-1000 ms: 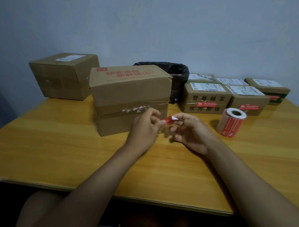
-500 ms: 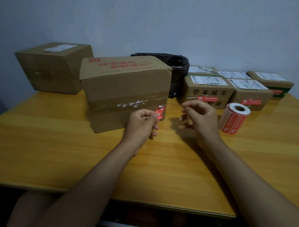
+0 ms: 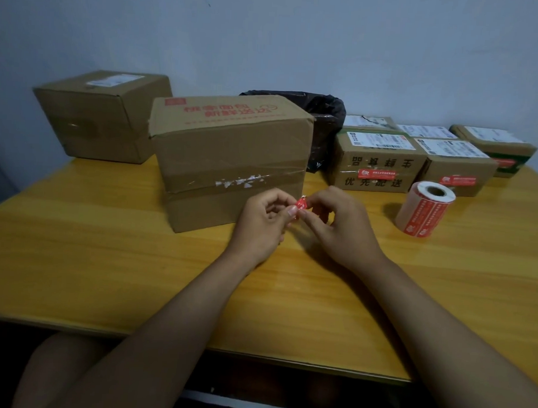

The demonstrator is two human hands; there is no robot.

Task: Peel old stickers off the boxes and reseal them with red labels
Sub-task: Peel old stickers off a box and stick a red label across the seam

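Centre frame: left hand (image 3: 260, 225) and right hand (image 3: 340, 225) meet just in front of the big box (image 3: 229, 159) — each grip pinching a small crumpled red sticker (image 3: 301, 203) between thumb and fingertips, above the tabletop (image 3: 105, 258). White sticker residue (image 3: 239, 181) shows on the box's tape band. Label roll (image 3: 424, 212) stands right of centre, near the right hand but apart. Behind it, upper right — small boxes (image 3: 377, 160), two with red labels on their fronts. A second large box (image 3: 102, 113) sits upper left; black bin (image 3: 324, 113) behind the big box.
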